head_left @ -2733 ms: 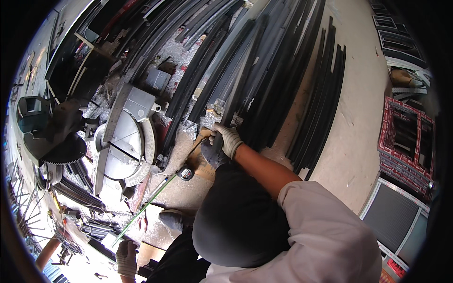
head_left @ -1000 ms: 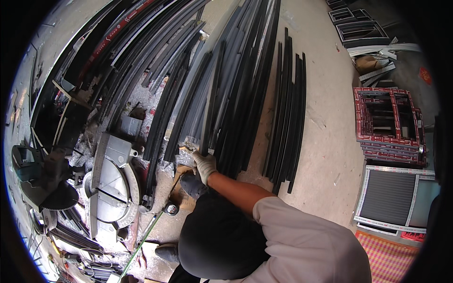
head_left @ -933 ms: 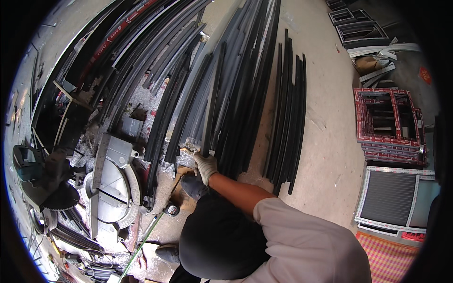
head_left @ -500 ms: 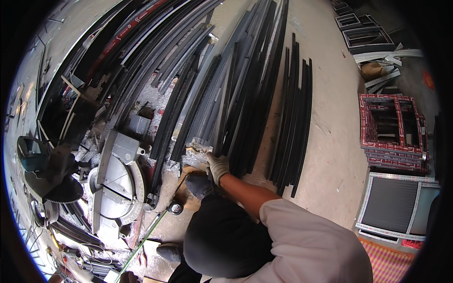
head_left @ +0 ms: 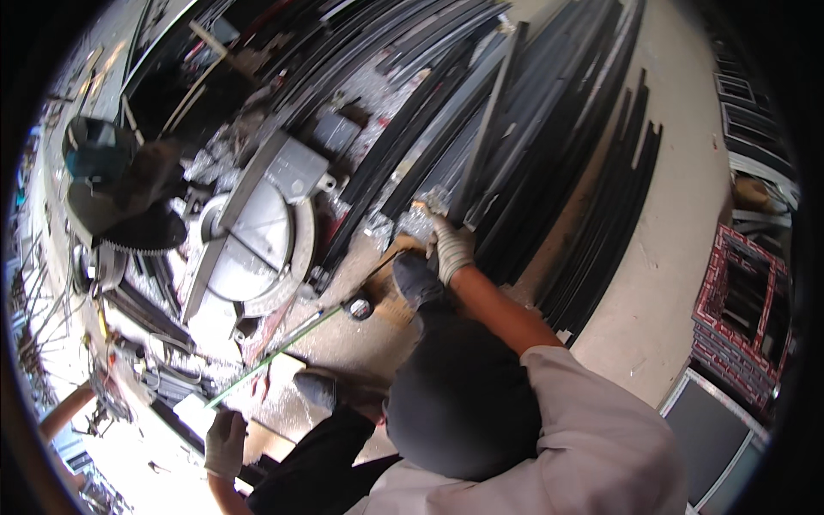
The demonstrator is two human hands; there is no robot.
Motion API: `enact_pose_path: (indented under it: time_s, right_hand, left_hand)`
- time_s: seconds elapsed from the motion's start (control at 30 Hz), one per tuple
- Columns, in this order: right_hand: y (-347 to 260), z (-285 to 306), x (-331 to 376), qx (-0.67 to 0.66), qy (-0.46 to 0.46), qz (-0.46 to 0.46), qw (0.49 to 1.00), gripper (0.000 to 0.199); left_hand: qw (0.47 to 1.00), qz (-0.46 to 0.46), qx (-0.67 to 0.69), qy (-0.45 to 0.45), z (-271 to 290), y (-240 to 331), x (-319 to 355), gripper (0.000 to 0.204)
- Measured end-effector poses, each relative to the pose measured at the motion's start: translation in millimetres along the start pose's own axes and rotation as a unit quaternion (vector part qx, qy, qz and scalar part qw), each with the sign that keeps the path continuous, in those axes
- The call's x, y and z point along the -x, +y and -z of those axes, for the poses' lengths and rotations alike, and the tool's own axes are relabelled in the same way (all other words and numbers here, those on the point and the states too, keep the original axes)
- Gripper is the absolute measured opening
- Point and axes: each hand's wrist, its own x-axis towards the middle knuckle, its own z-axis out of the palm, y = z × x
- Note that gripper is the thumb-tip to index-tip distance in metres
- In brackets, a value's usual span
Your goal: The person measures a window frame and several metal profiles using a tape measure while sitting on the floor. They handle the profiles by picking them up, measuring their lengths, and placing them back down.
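Observation:
My right hand (head_left: 451,249), in a white glove, is closed around the near end of a long black metal profile (head_left: 489,129) that slants up out of the pile of black profiles (head_left: 558,163) on the floor. My left hand (head_left: 225,442), also gloved, is low at the left by the end of a thin green tape (head_left: 275,352). The tape runs to a round case (head_left: 359,306) near my dark shoe (head_left: 416,279). Whether my left hand grips the tape is unclear.
A mitre saw (head_left: 249,240) with a toothed blade (head_left: 137,232) stands left of the pile, amid metal scraps. More profiles (head_left: 618,197) lie on the concrete to the right. A red-framed grille (head_left: 738,309) and a grey panel (head_left: 712,429) are at right. Another person's forearm (head_left: 64,412) shows at lower left.
The view has swung and drawn closer. My right hand stays on the profile's end. My left hand, out of view a second ago, is back in view at lower left.

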Motion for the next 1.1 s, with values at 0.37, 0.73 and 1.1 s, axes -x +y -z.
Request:
enact_pose_path:
  time_s: [0.37,0.73,1.1]
  right_hand:
    - [20.4,5.8,-20.9,0.006,-0.008,-0.057,0.998,0.025]
    - [24.5,17.1,-32.0,-0.003,-0.021,-0.037,0.999,0.028]
    - [22.1,19.5,-34.9,0.037,-0.018,-0.072,0.997,0.029]
  left_hand:
    - [0.976,-0.192,-0.079,-0.068,-104.7,71.0,-76.7,0.02]
    - [0.883,-0.283,-0.373,0.036,-257.3,167.8,-213.2,0.046]
    - [0.886,-0.22,-0.393,0.113,-277.9,174.8,-245.7,0.059]
